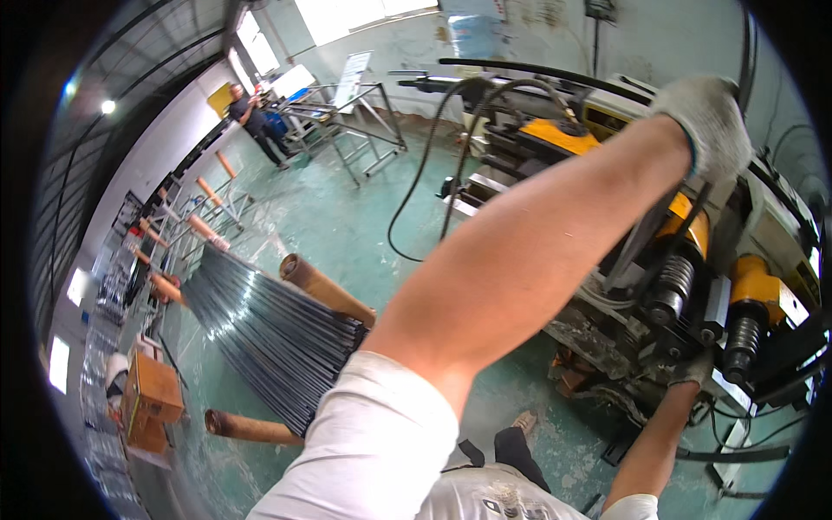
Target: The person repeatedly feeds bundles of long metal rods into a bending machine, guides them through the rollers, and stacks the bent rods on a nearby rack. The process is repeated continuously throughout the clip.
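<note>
My left arm stretches across the view to the upper right, and my left hand (706, 128), in a white knit glove, is raised over the machine (598, 108). It looks curled like a fist, but its fingers are turned away. A dark bar (721, 208) shows just below it; I cannot tell whether the hand holds it. Lower down, my right hand (692, 371), in a greyish glove, reaches in at the machine's lower part, beneath a yellow cylinder with a ribbed metal shaft (676, 282). A second yellow cylinder (752, 290) stands beside it. The right hand's fingers are hidden.
Long dark tubes (269, 325) lie bundled on brown cardboard-like rolls (325, 290) to my left. Black hoses (416, 173) loop beside the machine. Stacked brown boxes (154, 390) stand far left. Another person (256, 121) stands at the back near a metal frame table (355, 113).
</note>
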### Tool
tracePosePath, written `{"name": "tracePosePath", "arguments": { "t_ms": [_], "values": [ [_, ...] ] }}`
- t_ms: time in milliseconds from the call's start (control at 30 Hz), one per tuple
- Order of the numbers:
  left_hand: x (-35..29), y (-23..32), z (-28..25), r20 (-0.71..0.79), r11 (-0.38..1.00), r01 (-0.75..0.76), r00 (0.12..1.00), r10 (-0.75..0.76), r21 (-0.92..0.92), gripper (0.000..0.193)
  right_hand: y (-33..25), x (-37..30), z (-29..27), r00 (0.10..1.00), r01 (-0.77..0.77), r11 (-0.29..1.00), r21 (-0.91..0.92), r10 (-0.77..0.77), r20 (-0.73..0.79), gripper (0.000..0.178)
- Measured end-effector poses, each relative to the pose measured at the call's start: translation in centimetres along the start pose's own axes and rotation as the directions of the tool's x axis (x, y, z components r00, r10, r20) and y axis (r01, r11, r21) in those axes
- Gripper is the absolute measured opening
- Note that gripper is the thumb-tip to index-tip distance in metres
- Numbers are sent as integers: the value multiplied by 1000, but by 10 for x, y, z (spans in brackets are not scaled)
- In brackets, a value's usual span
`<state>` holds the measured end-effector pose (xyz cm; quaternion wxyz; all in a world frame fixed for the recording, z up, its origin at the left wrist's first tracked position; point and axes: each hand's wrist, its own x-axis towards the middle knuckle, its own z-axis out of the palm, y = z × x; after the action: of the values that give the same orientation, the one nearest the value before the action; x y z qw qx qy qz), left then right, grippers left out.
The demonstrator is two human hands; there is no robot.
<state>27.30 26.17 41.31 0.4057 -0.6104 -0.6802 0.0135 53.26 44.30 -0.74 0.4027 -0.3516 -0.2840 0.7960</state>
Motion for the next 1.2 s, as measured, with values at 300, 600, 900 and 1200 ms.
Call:
{"name": "tracePosePath", "arguments": {
  "t_ms": [300, 600, 900, 1200],
  "values": [
    [-291, 34, -168, 375, -612, -43, 755, -538, -790, 16, 47, -209, -8, 938, 219, 932, -288, -282, -202, 59],
    [-627, 168, -403, 88, -122, 422, -99, -991, -898, 20, 252, -253, 76, 674, 692, 543, -475, -251, 695, 43],
    [-711, 365, -615, -568, 147, 582, -654, -499, -799, 20, 284, -656, 282, 264, 103, 918, -382, 345, 901, 44],
    [-814, 529, -818, -803, 415, 706, -585, -116, -574, 8, 215, -1085, 324, -433, 303, 834, 461, -311, 846, 40]
  ]
}}
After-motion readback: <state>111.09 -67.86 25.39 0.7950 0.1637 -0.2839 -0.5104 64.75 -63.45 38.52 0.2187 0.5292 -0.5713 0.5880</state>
